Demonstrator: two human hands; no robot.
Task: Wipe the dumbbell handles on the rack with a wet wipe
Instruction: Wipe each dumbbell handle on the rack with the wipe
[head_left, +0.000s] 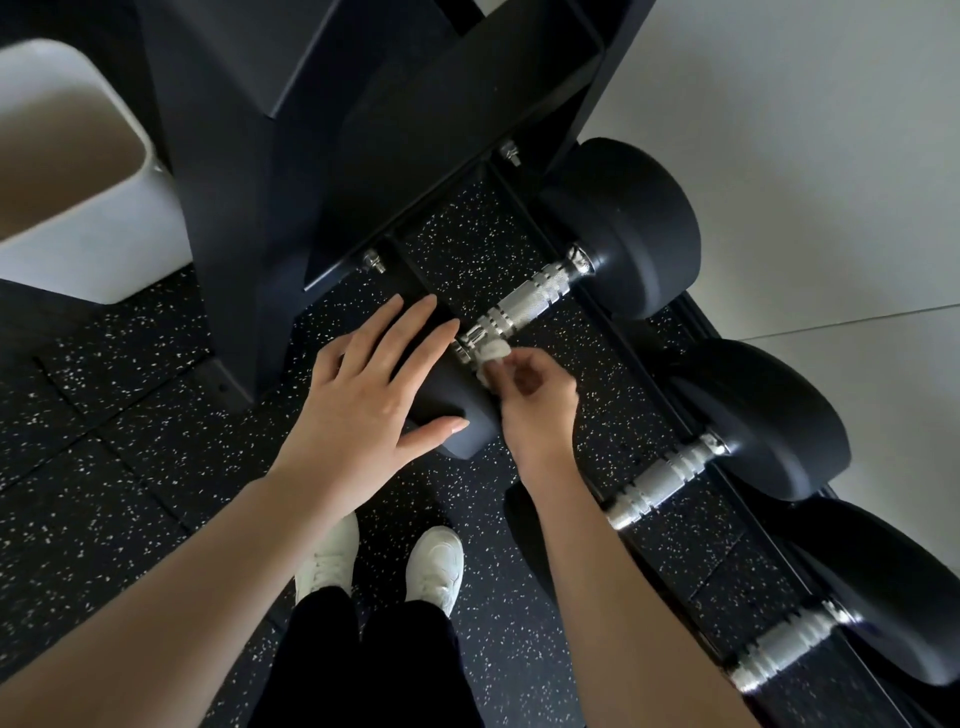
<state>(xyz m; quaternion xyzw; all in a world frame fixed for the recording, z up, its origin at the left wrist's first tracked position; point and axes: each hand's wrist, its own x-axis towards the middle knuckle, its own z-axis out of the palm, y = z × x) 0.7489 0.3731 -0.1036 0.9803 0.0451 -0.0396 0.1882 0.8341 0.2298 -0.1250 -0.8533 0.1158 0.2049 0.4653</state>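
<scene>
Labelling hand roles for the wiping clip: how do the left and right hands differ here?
Pose: the left hand lies flat with its fingers straight and spread; the right hand has its fingers curled.
Load: the left hand holds nothing and rests on the black round rubber dumbbell head; the right hand pinches a crumpled white wet wipe at the near end of the knurled chrome handle.
Shared: both are bare and on the same dumbbell.
</scene>
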